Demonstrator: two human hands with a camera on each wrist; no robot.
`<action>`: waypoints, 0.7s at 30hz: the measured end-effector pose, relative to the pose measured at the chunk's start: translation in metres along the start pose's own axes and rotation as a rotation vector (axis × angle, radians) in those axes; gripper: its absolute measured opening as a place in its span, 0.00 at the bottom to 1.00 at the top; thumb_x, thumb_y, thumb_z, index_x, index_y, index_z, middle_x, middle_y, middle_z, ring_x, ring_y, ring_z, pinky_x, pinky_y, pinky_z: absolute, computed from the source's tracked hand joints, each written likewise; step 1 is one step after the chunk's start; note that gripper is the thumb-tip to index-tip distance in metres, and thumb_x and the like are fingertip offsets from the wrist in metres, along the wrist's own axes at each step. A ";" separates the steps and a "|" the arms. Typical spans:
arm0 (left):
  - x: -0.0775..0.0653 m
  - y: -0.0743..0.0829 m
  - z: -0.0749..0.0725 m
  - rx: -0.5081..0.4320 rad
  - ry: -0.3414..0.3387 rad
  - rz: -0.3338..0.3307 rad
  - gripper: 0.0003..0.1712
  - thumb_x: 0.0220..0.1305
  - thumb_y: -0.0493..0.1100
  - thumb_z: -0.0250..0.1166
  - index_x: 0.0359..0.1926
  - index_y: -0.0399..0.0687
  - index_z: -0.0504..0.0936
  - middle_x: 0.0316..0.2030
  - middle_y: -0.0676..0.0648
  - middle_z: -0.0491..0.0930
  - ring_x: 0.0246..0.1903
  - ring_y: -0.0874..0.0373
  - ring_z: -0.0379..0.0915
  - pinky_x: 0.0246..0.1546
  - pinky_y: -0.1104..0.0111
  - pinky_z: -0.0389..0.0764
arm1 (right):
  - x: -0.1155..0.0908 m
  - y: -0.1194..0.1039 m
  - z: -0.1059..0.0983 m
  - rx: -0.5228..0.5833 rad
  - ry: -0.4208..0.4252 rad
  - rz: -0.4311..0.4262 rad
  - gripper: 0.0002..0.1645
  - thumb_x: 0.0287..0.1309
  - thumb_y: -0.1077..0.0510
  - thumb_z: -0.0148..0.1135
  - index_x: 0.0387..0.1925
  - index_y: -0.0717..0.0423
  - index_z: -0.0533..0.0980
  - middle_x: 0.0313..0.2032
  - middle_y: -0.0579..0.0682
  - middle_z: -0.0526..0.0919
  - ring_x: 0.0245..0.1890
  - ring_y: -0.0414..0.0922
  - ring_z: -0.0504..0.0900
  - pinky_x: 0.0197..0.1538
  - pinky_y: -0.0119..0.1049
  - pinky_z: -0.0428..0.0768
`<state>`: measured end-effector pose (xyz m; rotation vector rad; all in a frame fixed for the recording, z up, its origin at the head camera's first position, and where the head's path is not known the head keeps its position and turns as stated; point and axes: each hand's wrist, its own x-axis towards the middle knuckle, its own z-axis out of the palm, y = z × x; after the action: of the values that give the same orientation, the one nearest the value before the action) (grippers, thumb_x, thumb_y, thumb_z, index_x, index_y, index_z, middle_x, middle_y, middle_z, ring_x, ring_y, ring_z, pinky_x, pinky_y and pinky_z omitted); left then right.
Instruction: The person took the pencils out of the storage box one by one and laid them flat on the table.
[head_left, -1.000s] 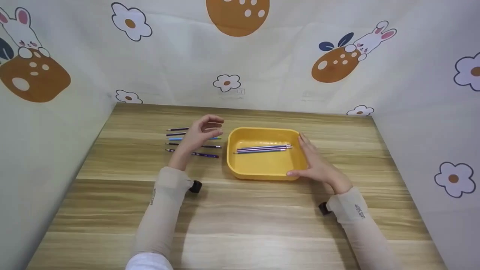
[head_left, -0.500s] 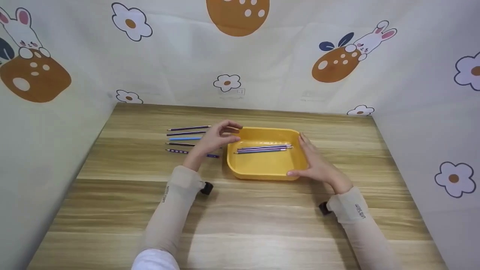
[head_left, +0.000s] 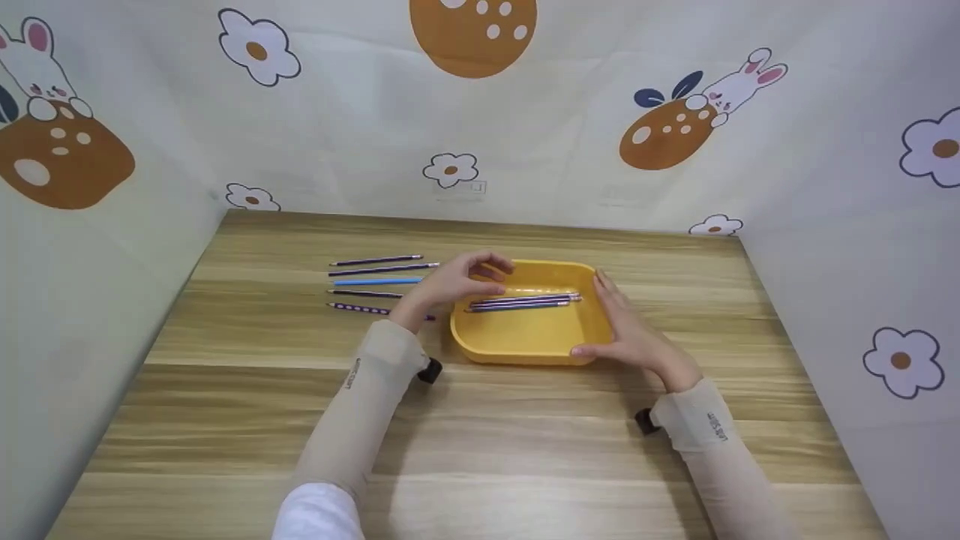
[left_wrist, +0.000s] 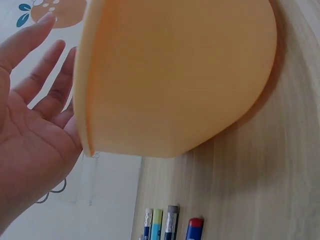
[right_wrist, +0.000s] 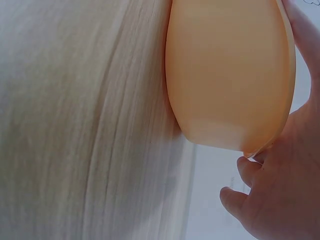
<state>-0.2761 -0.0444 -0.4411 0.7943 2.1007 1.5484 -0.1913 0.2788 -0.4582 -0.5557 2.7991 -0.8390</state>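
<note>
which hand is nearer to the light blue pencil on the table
Left. The left hand is above the left end of the yellow tray, hiding the right end of the light blue pencil in the head view; the right hand holds the opposite end, farther away.

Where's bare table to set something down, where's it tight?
Free: table this side of the tray, between the sleeves; left of the loose pencils. Tight: between pencils and tray, under the left hand; tray's right end, gripped by right hand.
</note>
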 end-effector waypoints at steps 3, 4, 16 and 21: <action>0.006 0.001 0.002 0.011 -0.055 -0.010 0.26 0.65 0.41 0.67 0.62 0.37 0.74 0.62 0.38 0.76 0.62 0.43 0.73 0.67 0.57 0.73 | 0.001 0.000 0.000 -0.007 0.008 -0.004 0.77 0.45 0.33 0.74 0.78 0.60 0.36 0.80 0.56 0.32 0.79 0.61 0.37 0.78 0.61 0.43; 0.008 0.002 0.003 0.011 -0.074 -0.016 0.27 0.65 0.41 0.67 0.62 0.36 0.74 0.62 0.38 0.76 0.63 0.42 0.72 0.67 0.57 0.73 | 0.000 0.000 0.000 -0.009 0.007 -0.002 0.77 0.45 0.33 0.74 0.78 0.59 0.36 0.80 0.55 0.32 0.79 0.61 0.37 0.78 0.61 0.43; 0.027 -0.004 0.014 0.113 -0.219 -0.129 0.27 0.63 0.35 0.67 0.63 0.38 0.74 0.61 0.40 0.76 0.60 0.44 0.75 0.63 0.59 0.77 | 0.000 0.001 0.000 -0.010 0.009 0.001 0.77 0.45 0.32 0.74 0.79 0.59 0.37 0.80 0.55 0.32 0.79 0.60 0.38 0.77 0.62 0.44; 0.032 -0.006 0.017 0.217 -0.244 -0.181 0.25 0.62 0.35 0.69 0.60 0.42 0.77 0.60 0.43 0.78 0.58 0.48 0.76 0.62 0.58 0.78 | -0.001 0.000 0.000 -0.003 0.014 0.005 0.76 0.45 0.32 0.74 0.79 0.60 0.38 0.80 0.56 0.33 0.79 0.60 0.39 0.77 0.61 0.46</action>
<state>-0.2906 -0.0121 -0.4516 0.7962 2.1138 1.0859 -0.1907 0.2786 -0.4579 -0.5454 2.8131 -0.8411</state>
